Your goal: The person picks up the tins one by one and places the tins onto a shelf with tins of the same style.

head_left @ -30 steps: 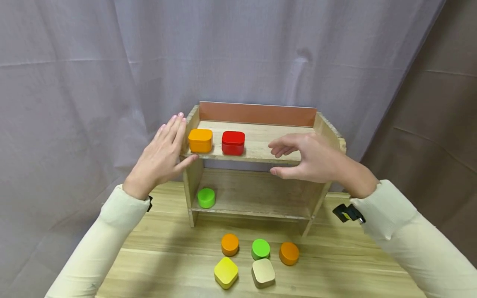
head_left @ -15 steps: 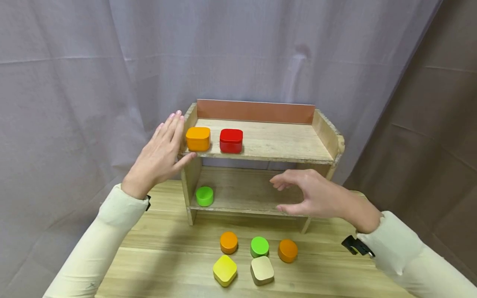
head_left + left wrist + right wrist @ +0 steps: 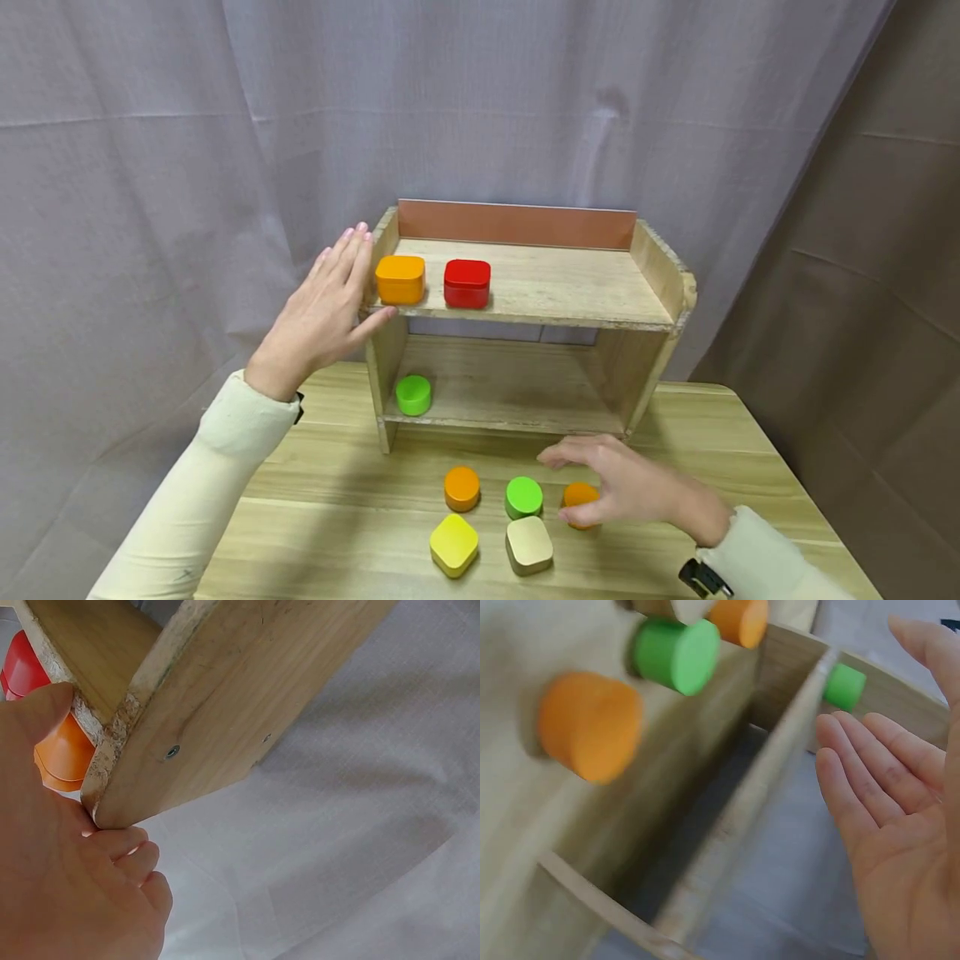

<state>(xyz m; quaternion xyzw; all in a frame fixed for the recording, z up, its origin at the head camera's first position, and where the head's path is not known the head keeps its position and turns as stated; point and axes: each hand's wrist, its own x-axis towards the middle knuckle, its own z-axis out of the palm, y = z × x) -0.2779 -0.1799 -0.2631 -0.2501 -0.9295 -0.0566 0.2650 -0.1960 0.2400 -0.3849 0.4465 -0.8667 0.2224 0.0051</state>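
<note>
My left hand (image 3: 317,312) rests against the left side of a small wooden shelf (image 3: 570,283), fingers straight and thumb at the front edge of its upper board. In the left wrist view, the thumb touches that edge and the fingers lie by the side panel (image 3: 217,712). My right hand (image 3: 637,483) hovers over a round orange block (image 3: 579,493) on the table, thumb and fingers spread apart and holding nothing. The thumb hides part of that block. Left of it sit a round green block (image 3: 523,497) and a cream square block (image 3: 529,546).
An orange square block (image 3: 401,280) and a red one (image 3: 467,284) stand on the upper board. Below, a round green block (image 3: 414,395) sits at the left. Another round orange block (image 3: 461,488) and a yellow square block (image 3: 453,545) lie on the table (image 3: 360,533). Grey curtain (image 3: 480,100) hangs behind.
My right hand has come down from in front of the upper board, past the lower board, to the round orange block at the right. The left hand stays against the shelf.
</note>
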